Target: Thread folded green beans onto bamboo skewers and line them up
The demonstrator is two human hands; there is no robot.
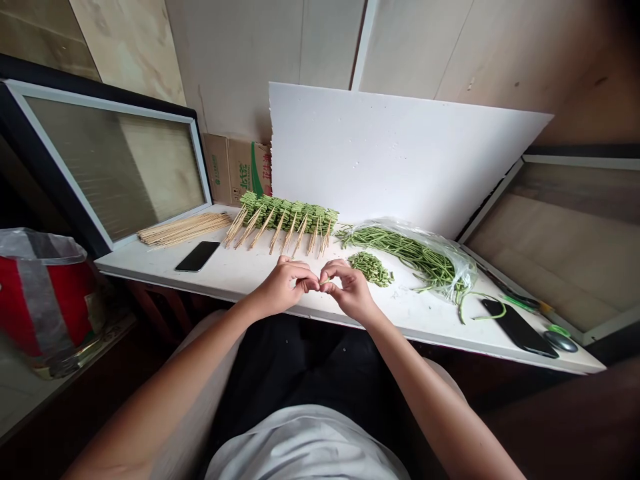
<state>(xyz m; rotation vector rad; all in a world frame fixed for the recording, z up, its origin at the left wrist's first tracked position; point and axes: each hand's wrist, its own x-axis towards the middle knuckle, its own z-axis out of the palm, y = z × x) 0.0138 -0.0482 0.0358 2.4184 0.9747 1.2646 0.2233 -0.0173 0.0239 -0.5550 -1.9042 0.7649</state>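
Observation:
My left hand [286, 287] and my right hand [349, 288] meet fingertip to fingertip above the table's front edge. Both are closed in a pinch around a short piece of green bean [325, 281], mostly hidden by the fingers. Just beyond my right hand lies a pile of short cut bean pieces [371, 268]. Long uncut beans [410, 250] spill from a clear plastic bag [463, 267] to the right. Behind my hands, bean pieces threaded on wooden skewers [295, 217] are stacked in a row, with the stick ends towards me.
Loose wooden skewers [183, 230] and a phone [198, 256] lie at left on the white table [235, 277]. Another dark phone [520, 328] and a computer mouse [561, 341] sit at the right end. A white board [390, 153] and a cardboard box [233, 167] stand behind.

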